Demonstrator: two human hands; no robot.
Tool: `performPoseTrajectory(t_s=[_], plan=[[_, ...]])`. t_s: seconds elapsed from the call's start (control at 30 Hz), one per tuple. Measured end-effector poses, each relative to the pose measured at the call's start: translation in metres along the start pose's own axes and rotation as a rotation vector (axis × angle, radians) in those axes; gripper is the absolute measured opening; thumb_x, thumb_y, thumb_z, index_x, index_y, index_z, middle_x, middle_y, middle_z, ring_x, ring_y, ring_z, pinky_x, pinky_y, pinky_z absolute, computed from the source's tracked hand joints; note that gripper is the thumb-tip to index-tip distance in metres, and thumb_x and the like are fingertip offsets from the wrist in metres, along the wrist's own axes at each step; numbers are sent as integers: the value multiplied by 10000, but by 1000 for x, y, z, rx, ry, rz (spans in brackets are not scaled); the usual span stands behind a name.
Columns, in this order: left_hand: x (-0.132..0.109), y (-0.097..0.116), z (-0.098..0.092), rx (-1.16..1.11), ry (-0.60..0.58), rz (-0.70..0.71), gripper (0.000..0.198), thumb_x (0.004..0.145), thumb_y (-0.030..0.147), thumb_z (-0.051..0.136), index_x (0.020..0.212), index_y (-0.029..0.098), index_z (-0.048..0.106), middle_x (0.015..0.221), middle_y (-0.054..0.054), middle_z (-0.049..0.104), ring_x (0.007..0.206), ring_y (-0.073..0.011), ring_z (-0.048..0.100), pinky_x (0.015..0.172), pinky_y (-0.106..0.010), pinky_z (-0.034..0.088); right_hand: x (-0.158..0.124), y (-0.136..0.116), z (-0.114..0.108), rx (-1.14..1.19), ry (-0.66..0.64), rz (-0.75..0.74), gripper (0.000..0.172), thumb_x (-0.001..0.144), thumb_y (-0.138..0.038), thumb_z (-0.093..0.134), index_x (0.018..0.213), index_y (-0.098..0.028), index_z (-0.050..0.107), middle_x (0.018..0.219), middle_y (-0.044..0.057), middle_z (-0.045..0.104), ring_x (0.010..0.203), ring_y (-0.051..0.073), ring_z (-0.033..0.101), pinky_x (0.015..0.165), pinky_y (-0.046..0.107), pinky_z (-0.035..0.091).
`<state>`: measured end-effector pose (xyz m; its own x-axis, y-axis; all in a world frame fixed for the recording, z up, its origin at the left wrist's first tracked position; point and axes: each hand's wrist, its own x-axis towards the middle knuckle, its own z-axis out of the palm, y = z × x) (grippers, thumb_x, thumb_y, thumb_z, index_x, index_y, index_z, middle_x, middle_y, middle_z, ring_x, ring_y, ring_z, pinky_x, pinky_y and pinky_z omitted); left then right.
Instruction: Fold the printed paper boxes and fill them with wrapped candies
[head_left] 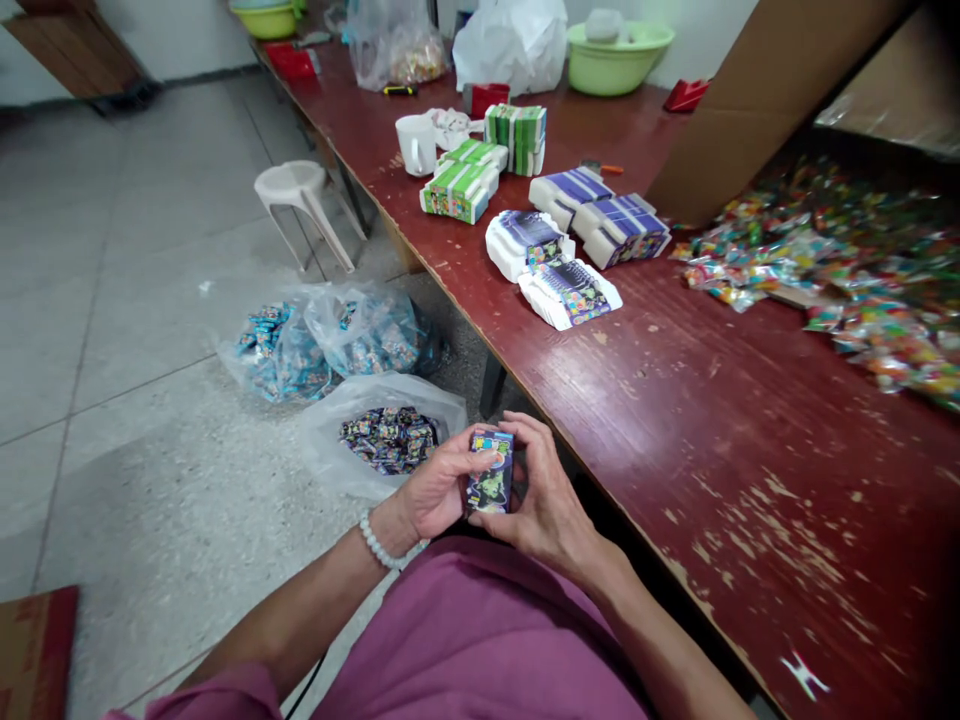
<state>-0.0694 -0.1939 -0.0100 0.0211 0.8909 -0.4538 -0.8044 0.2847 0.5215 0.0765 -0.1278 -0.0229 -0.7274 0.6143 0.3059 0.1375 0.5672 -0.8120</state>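
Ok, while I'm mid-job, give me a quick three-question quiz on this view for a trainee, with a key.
1. What do the left hand and right hand hold together?
2. True or false: the white mug stands on the stool.
3. Which wrist wears the beaded bracelet? A) left B) right C) both

Key:
1. A small printed box.
2. False; the white mug stands on the red table.
3. A.

1. A grey, seamed floor (150,300) spread across the left.
2. A pale wall (195,35) stood at the far side.
3. A red table (675,390), chipped near, filled the right, its top catching light.
4. A white stool (289,179) stood left of the table.
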Motion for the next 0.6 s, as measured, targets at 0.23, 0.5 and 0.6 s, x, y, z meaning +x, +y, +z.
performPoseTrajectory(t_s=[0.23,0.5,0.6], plan=[[5,-9,11,33,78,56,389,675,108,828,1010,163,638,863,-9,690,774,-147,679,737,-253,548,4,2,-8,-62,5,-11,759,638,-279,816,1306,-199,465,1322,157,531,1276,307,509,1063,478,453],[-16,12,11,196,237,140,506,706,274,779,1081,259,441,719,26,664,469,-157,618,434,-246,497,21,28,-6,13,-189,-36,1202,593,-430,889,1546,-223,186,1487,198,389,1331,368,472,1039,527,471],[-27,25,7,231,313,220,517,673,271,747,1082,261,432,712,14,670,404,-145,571,377,-222,442,49,61,2,106,-206,-53,967,680,-490,823,1489,-245,354,1398,178,497,1127,321,620,894,434,570]])
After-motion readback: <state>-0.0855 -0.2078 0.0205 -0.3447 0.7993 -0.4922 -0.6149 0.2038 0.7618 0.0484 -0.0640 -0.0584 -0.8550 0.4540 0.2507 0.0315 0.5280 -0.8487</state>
